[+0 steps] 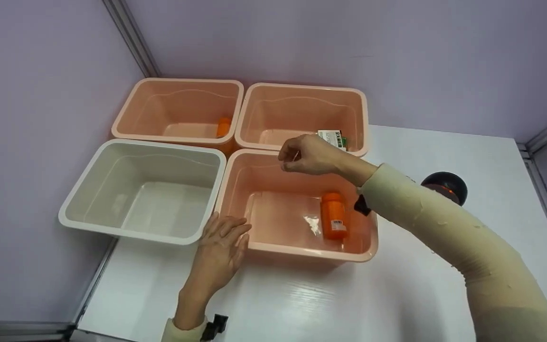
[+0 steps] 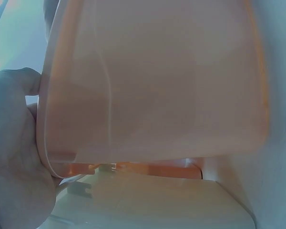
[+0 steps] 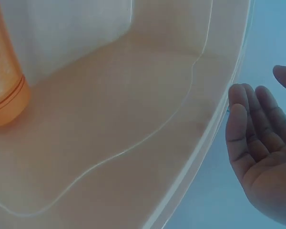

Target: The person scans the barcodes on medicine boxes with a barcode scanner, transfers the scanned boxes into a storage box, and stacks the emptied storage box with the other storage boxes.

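My left hand [image 1: 221, 247] rests on the near left corner of the front pink bin [image 1: 297, 254], its fingers lying beside the white bin [image 1: 126, 232]. In the left wrist view, the left hand [image 2: 14, 148] touches the pink bin's rim, seen against the outer wall [image 2: 171, 86]. Over the far rim of that bin hovers my right hand [image 1: 311, 154], fingers loosely bent and holding nothing. The right wrist view shows the right hand [image 3: 267, 143] with its thumb apart from the fingers. An orange bottle [image 1: 334, 216] lies in the front pink bin.
Behind stand two more pink bins: the left one [image 1: 183, 80] holds an orange bottle [image 1: 223, 127], the right one [image 1: 302, 86] a small white-and-green box [image 1: 331, 137]. A dark round object [image 1: 444, 185] stands on the white table [image 1: 482, 156], partly behind the right sleeve.
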`<move>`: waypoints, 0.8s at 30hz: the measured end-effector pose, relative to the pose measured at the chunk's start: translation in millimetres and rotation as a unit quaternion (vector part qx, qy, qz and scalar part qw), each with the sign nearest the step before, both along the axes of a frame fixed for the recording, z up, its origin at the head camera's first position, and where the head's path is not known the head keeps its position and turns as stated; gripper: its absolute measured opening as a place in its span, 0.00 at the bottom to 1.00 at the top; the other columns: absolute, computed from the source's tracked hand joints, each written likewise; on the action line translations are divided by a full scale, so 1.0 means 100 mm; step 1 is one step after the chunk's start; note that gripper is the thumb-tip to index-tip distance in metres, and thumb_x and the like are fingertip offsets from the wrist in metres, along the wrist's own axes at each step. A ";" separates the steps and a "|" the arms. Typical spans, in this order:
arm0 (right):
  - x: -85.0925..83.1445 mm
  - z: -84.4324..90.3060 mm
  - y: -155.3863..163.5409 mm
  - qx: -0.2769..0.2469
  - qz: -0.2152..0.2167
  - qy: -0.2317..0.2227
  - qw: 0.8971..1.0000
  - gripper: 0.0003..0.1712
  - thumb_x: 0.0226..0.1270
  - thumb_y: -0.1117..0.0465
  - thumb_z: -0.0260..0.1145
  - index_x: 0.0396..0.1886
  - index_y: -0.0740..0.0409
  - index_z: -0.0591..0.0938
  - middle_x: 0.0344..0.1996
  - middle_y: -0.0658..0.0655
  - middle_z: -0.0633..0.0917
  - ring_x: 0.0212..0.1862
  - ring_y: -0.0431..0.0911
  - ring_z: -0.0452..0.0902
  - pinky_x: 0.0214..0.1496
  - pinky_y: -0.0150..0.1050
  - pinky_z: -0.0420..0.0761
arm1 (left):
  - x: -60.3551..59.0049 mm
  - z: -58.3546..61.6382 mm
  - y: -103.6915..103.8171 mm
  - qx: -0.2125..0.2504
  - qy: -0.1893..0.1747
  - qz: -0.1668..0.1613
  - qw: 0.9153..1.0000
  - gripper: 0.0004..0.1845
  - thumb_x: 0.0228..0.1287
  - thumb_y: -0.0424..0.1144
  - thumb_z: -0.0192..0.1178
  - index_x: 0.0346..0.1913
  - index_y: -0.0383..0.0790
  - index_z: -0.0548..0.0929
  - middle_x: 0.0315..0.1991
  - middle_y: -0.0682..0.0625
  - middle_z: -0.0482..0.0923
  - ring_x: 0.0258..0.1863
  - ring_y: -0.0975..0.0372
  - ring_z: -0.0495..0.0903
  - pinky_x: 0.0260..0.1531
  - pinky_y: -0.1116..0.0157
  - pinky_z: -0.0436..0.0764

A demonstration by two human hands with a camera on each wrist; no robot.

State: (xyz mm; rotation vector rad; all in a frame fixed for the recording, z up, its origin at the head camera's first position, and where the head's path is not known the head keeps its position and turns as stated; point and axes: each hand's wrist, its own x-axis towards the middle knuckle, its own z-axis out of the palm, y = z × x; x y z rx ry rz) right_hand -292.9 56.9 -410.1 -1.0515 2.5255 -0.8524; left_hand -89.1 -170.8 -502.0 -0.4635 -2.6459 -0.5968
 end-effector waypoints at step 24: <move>0.06 -0.18 -0.05 0.299 0.023 -0.014 0.954 0.16 0.59 0.49 0.64 0.38 0.55 0.84 0.37 0.53 0.85 0.37 0.47 0.78 0.39 0.41 0.81 | 0.00 -0.01 0.01 0.012 -0.007 0.005 1.000 0.15 0.71 0.48 0.48 0.48 0.50 0.83 0.51 0.55 0.80 0.58 0.58 0.73 0.73 0.56 0.54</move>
